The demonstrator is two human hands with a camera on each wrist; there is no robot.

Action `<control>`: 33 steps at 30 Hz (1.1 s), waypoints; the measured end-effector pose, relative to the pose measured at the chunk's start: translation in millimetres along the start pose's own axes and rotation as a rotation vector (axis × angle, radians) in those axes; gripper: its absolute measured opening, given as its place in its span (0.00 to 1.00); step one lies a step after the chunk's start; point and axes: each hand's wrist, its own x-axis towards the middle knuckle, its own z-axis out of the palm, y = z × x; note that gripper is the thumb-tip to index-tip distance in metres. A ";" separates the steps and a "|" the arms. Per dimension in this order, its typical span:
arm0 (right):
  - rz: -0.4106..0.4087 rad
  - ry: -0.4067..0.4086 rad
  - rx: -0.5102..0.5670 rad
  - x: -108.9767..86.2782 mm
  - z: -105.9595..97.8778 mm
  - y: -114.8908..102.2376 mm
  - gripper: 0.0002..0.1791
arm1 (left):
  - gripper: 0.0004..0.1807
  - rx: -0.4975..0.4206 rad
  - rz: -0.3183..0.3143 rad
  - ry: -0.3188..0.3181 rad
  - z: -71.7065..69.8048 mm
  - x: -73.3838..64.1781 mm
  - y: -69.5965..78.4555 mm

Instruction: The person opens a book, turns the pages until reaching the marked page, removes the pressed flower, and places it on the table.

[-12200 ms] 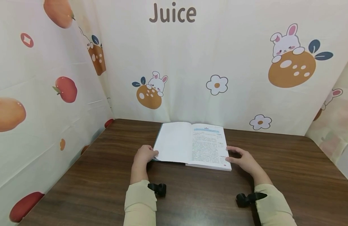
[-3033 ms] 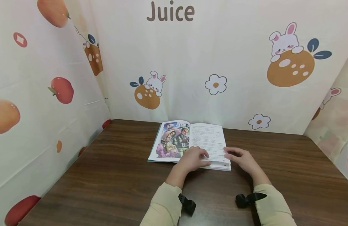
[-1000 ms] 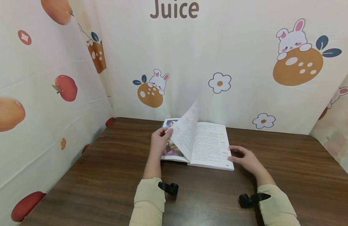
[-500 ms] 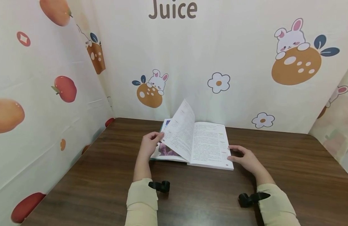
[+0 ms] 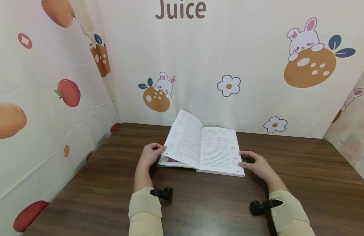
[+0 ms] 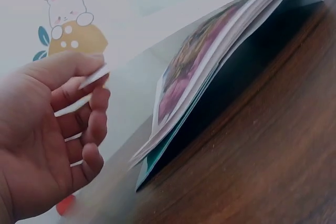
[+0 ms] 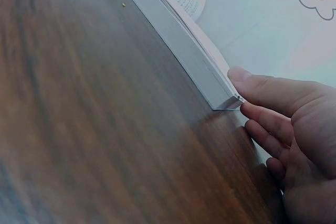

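An open book lies on the table, its right-hand page covered in printed text. One page is lifted over the left side, curving up from the spine. My left hand pinches the lower outer corner of that page between thumb and fingers; the left wrist view shows the page corner under the thumb. Below the lifted page, part of a coloured picture shows, with a teal cover underneath. My right hand rests at the book's right edge, thumb on the page margin, fingers relaxed along the side.
The dark wooden table extends around the book. Behind it hangs a pale curtain printed with bunnies, fruit and flowers, with another on the left. Black camera straps sit on both cream sleeves.
The left hand has carried the page leftward and down from the spine, so it covers most of the picture. Earlier, the hand was at the right-hand pages. The right hand stays put.
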 end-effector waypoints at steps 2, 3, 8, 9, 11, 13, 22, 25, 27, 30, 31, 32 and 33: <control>-0.001 0.000 0.000 -0.3 -0.6 0.1 0.38 | 0.13 0.053 -0.007 -0.011 -0.3 1.0 -2.6; 0.001 0.000 0.000 -0.5 -0.9 0.0 0.38 | 0.13 0.087 -0.012 -0.016 -0.4 1.2 -3.8; 0.004 0.001 0.004 -1.3 -1.1 -1.8 0.37 | 0.12 0.229 -0.068 -0.062 -1.7 -0.9 -6.6; 0.004 0.001 0.006 -1.4 -0.9 -2.3 0.37 | 0.12 0.250 -0.078 -0.070 -1.9 -1.7 -6.7; 0.002 0.002 0.009 -1.8 -0.8 -3.5 0.37 | 0.11 0.283 -0.095 -0.082 -2.0 -3.3 -6.2; 0.004 0.001 0.012 -2.2 -0.8 -4.2 0.37 | 0.11 0.309 -0.103 -0.085 -1.9 -5.1 -5.7; 0.001 -0.003 0.014 -2.2 -0.7 -4.0 0.37 | 0.12 0.446 -0.121 -0.059 3.3 -10.1 -0.3; -0.003 -0.003 0.014 -2.0 -0.5 -3.5 0.36 | 0.12 0.482 -0.116 -0.052 5.3 -10.9 1.1; -0.004 -0.002 0.012 -1.9 -0.4 -3.4 0.36 | 0.12 0.492 -0.117 -0.047 6.7 -10.4 1.3; -0.005 -0.002 0.012 -1.8 -0.5 -3.3 0.36 | 0.10 0.488 -0.088 -0.031 10.9 -6.3 -0.3; -0.005 -0.001 0.013 -1.8 -0.6 -3.3 0.36 | 0.10 0.491 -0.060 -0.026 13.2 -4.2 -0.8; -0.006 -0.002 0.015 -1.8 -0.7 -3.3 0.36 | 0.09 0.492 -0.024 -0.025 16.1 -2.1 -0.8; -0.004 -0.001 0.016 -1.8 -0.8 -3.3 0.36 | 0.10 0.493 0.020 -0.027 20.0 -0.2 0.2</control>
